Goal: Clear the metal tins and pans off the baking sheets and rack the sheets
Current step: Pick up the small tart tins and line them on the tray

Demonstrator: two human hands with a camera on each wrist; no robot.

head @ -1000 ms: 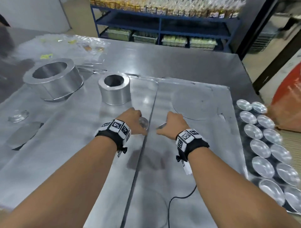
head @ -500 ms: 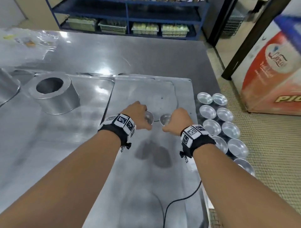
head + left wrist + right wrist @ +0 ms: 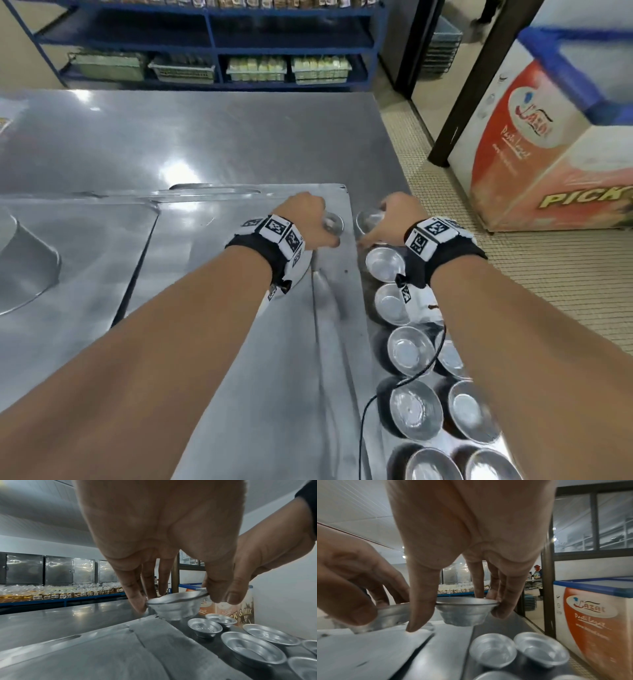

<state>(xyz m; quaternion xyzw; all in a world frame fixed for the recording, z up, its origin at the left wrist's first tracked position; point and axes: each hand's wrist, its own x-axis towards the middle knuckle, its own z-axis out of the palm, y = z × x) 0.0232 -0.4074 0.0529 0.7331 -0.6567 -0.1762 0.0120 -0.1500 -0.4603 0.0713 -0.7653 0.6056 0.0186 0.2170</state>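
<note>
Near edge: rows of small metal tins (image 3: 414,409) sit upright in two columns on the steel table (image 3: 205,144), just right of the baking sheet (image 3: 274,394); a black cable (image 3: 394,387) trails across them. Further out, both wrists carry black bands with coded markers. Left hand (image 3: 305,219) pinches one small tin (image 3: 175,605) by its rim, thumb on one side, fingers on the other; the tin is level, its base just above the sheet's far right corner. Right hand (image 3: 394,219) pinches a second tin (image 3: 464,611) the same way, held above the table just beyond the first pair in the rows, not touching them. The two held tins are side by side, close together. A second baking sheet (image 3: 68,274) lies left, with a larger round pan (image 3: 20,260) on it. Beyond: blue shelving (image 3: 212,44) and a chest freezer (image 3: 548,154)
</note>
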